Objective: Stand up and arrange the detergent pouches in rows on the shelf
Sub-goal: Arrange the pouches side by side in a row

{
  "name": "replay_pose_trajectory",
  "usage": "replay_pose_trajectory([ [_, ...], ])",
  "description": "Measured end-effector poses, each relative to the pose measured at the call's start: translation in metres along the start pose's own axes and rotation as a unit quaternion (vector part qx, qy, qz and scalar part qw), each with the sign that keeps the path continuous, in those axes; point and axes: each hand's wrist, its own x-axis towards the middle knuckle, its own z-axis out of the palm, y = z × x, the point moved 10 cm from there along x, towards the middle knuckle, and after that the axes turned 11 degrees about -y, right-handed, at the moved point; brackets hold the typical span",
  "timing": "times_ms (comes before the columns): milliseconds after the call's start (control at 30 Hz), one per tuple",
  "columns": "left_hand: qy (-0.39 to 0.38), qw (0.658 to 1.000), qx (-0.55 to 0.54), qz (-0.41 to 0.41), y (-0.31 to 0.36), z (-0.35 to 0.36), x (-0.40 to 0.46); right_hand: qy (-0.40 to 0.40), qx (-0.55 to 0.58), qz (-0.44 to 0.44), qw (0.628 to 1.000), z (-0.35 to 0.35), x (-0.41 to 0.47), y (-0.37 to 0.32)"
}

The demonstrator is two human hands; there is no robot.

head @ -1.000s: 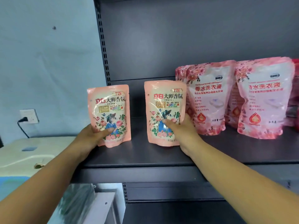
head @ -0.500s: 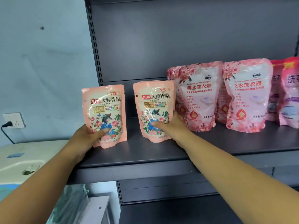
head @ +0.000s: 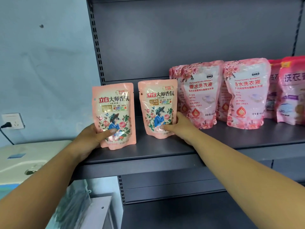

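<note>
Right now, from my head view, I've got a small salmon-pink floral detergent pouch in each grip. My left hand (head: 90, 139) curls round the left small salmon-pink pouch (head: 114, 115), thumb across its front, standing it upright near the front left of the dark grey metal shelf (head: 165, 151). My right hand (head: 179, 128) pinches the right small salmon-pink pouch (head: 158, 109), upright and set deeper in, just beside the row of larger pink-and-white rose-printed pouches (head: 201, 95).

I judge this the placing step: both pouches are upright, not yet lined up. Next I'd slide the left one back level with its twin, keeping it vertical.

Room looks good: bare shelf lies between the pair and behind them. Watch the front lip and the perforated grey upright (head: 97, 52) at the left.
</note>
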Motion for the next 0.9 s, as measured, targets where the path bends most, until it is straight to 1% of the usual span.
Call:
replay_pose_trajectory([
  [67,-0.019,1.0,0.01,-0.003,0.003,0.009,-0.004,0.002,0.003,0.013,1.0,-0.005,-0.008,0.001],
  [100,-0.025,0.999,0.02,0.0,0.005,0.016,-0.006,0.016,-0.002,0.016,1.0,-0.01,-0.013,0.0],
  [167,-0.036,0.998,0.045,0.012,0.012,0.033,-0.007,0.08,0.004,-0.001,0.997,-0.026,-0.026,-0.004],
  [200,-0.043,0.998,0.052,0.018,0.015,0.043,-0.007,0.111,0.024,-0.018,0.993,-0.033,-0.033,-0.007],
  [233,-0.051,0.997,0.053,0.024,0.017,0.054,-0.005,0.124,0.051,-0.027,0.991,-0.035,-0.039,-0.008],
  [267,-0.06,0.996,0.051,0.032,0.02,0.067,-0.003,0.113,0.079,-0.031,0.99,-0.033,-0.042,-0.007],
  [367,-0.08,0.994,0.054,0.058,0.03,0.106,0.005,0.02,0.177,-0.047,0.983,-0.004,-0.047,-0.017],
  [400,-0.09,0.992,0.048,0.068,0.033,0.119,0.007,0.001,0.193,-0.054,0.98,0.003,-0.046,-0.02],
  [500,-0.108,0.99,0.015,0.086,0.039,0.142,0.014,0.014,0.201,-0.062,0.977,0.002,-0.046,-0.024],
  [633,-0.105,0.99,-0.009,0.091,0.039,0.144,0.018,0.056,0.193,-0.057,0.978,-0.007,-0.042,-0.015],
  [700,-0.098,0.991,-0.015,0.086,0.037,0.14,0.018,0.064,0.191,-0.061,0.978,-0.004,-0.039,-0.016],
  [800,-0.086,0.994,-0.019,0.069,0.032,0.132,0.021,0.057,0.186,-0.048,0.98,0.004,-0.035,-0.018],
  [900,-0.103,0.993,-0.015,0.058,0.029,0.133,0.025,0.039,0.194,-0.048,0.979,0.004,-0.031,-0.016],
])
